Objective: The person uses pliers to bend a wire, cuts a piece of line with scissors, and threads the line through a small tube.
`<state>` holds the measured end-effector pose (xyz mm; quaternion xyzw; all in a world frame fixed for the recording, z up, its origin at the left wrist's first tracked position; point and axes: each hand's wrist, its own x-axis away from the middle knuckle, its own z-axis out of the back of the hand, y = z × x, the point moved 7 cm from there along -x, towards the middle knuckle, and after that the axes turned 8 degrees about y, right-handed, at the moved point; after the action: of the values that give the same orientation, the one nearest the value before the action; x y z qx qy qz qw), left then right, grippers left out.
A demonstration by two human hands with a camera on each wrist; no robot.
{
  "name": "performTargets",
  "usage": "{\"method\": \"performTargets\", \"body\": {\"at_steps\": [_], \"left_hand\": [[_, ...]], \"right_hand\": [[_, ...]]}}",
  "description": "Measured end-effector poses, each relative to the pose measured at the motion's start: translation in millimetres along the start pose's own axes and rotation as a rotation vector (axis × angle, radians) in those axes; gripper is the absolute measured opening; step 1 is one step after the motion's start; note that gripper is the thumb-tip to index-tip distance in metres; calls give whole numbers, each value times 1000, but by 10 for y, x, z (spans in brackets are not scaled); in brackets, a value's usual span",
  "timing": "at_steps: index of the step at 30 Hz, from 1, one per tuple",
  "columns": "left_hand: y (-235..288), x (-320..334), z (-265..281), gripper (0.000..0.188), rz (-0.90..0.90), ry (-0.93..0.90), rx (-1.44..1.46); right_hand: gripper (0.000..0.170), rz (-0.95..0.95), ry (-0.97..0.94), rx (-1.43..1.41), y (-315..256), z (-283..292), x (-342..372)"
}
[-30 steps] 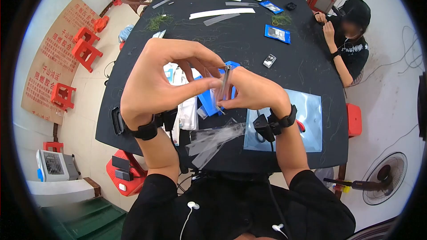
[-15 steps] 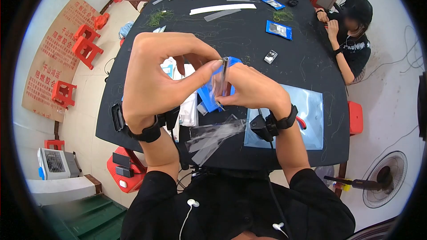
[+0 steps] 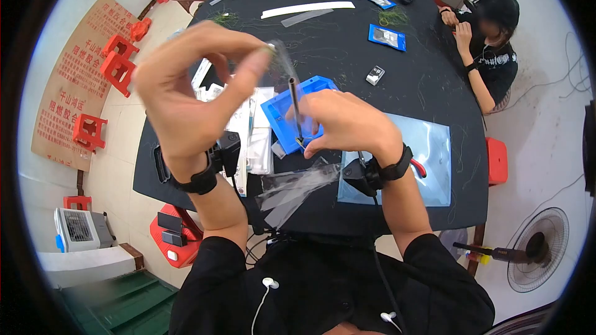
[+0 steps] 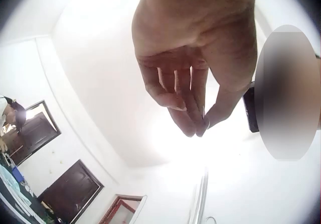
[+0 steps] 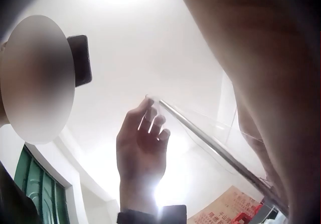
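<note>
My left hand (image 3: 186, 90) is raised at the left, thumb and fingertips pinching the end of a clear plastic strip (image 3: 284, 61). In the left wrist view the thumb of that hand (image 4: 193, 68) meets the fingertips. Lower and to the right, my right hand (image 3: 351, 123) holds a thin, dark metal rod (image 3: 294, 102) that stands nearly upright over a blue tray (image 3: 277, 115). The right wrist view shows the shiny rod (image 5: 215, 146) running diagonally, with clear film (image 5: 215, 123) alongside. The right fingers are partly hidden there.
Clear plastic strips (image 3: 292, 195) lie near the table's front edge, beside white packets (image 3: 261, 149). A pale blue sheet (image 3: 428, 161) with red-handled tool (image 3: 419, 169) is under my right forearm. Blue packets (image 3: 387, 37) lie farther back; another person (image 3: 493, 43) sits at the right.
My left hand has moved up and left, away from the right hand, with the clear plastic strip at its fingertips. The right hand stays nearly in place with the rod, whose upper end is now exposed.
</note>
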<state>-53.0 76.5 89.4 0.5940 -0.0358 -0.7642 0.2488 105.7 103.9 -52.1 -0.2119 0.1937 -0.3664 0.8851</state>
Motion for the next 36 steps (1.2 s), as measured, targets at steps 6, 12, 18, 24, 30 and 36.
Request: {"method": "performTargets", "body": {"at_steps": [6, 12, 18, 24, 30, 36], "left_hand": [[-66, 190, 762, 24, -87, 649, 161], [-317, 254, 1232, 10, 79, 766, 822], [-459, 97, 1105, 10, 207, 515, 1711], [-295, 100, 966, 16, 136, 127, 1833], [-240, 103, 845, 12, 117, -85, 1606], [-198, 85, 418, 5, 164, -711, 1143]], "right_hand": [[72, -12, 156, -101, 64, 304, 88], [49, 91, 473, -2, -44, 772, 237], [28, 544, 640, -555, -927, 1174, 703], [20, -17, 520, -693, -1368, 903, 956], [27, -34, 533, -670, -1187, 753, 870], [34, 112, 528, -575, -801, 1226, 1230]]}}
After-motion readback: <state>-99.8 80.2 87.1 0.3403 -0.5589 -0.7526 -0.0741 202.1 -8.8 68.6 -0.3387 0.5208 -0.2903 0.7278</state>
